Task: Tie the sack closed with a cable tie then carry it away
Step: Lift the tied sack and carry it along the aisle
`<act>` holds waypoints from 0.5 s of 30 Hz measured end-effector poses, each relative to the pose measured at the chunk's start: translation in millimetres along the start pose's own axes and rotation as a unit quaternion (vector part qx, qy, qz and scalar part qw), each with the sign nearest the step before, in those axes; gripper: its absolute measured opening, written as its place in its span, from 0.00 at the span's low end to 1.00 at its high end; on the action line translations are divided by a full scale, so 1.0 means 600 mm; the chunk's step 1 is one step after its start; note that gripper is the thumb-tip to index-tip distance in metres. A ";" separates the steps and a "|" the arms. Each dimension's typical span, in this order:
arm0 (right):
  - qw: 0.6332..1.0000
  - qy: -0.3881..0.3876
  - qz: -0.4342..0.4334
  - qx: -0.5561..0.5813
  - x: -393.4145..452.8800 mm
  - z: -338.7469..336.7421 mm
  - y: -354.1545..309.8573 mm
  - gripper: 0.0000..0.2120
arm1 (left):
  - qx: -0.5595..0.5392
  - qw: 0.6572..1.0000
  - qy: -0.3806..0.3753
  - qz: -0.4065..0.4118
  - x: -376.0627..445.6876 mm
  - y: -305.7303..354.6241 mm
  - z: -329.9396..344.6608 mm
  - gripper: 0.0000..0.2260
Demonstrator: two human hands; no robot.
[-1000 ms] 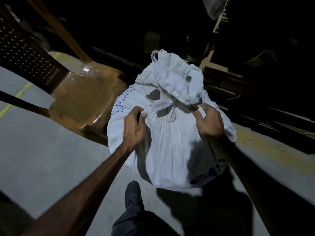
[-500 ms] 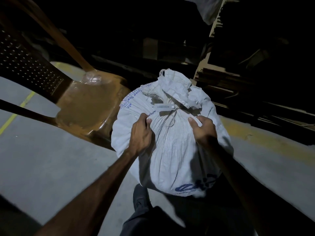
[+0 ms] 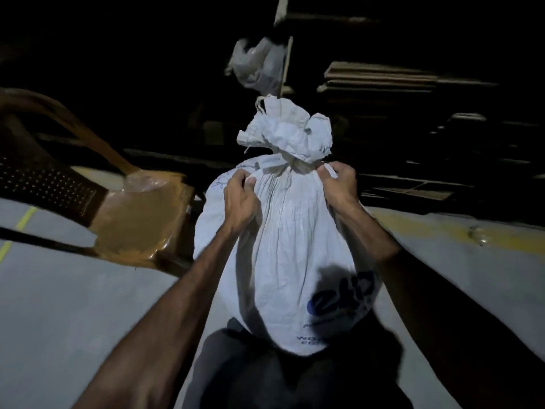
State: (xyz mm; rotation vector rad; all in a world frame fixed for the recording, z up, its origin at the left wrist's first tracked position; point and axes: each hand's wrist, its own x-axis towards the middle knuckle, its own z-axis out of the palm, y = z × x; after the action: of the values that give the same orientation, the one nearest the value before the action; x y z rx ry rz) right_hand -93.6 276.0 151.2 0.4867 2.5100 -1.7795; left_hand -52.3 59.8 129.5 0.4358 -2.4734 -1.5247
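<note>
A full white woven sack (image 3: 289, 255) with blue print hangs upright in front of me, lifted off the floor. Its neck is bunched and cinched by a white cable tie (image 3: 272, 162), with the loose top (image 3: 287, 134) flaring above it. My left hand (image 3: 240, 199) grips a fold of fabric on the sack's left shoulder. On the right shoulder, just below the tie, my right hand (image 3: 339, 184) clutches the cloth.
A brown plastic chair (image 3: 138, 228) stands close on the left, touching or nearly touching the sack. Dark stacked boards (image 3: 383, 81) and another white sack (image 3: 256, 66) lie ahead. The grey floor has yellow lines (image 3: 442, 234). My dark-trousered legs (image 3: 250, 373) are below the sack.
The sack has come up off the floor and turned upright, closer to me. Both hands have shifted higher, toward the tied neck. The view has tilted up.
</note>
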 end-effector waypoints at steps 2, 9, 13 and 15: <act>1.000 0.017 0.009 0.011 -0.037 -0.052 -0.040 0.07 | -0.018 0.999 -0.034 -0.002 -0.013 0.057 -0.009 0.10; 0.987 0.130 0.069 0.069 -0.169 -0.216 -0.069 0.19 | -0.022 0.982 -0.172 0.068 -0.078 0.206 0.006 0.10; 0.967 0.216 0.090 0.102 -0.228 -0.312 -0.043 0.15 | -0.021 0.966 -0.233 0.106 -0.125 0.278 0.072 0.11; 0.953 0.260 0.092 0.125 -0.253 -0.365 -0.024 0.14 | -0.023 0.956 -0.262 0.127 -0.157 0.319 0.110 0.10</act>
State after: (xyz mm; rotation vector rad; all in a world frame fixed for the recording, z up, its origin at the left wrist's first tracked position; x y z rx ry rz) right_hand 81.5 438.2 270.9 1.3121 2.4112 -2.1238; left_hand -12.4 229.2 269.7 -0.3363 -2.7140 -1.7531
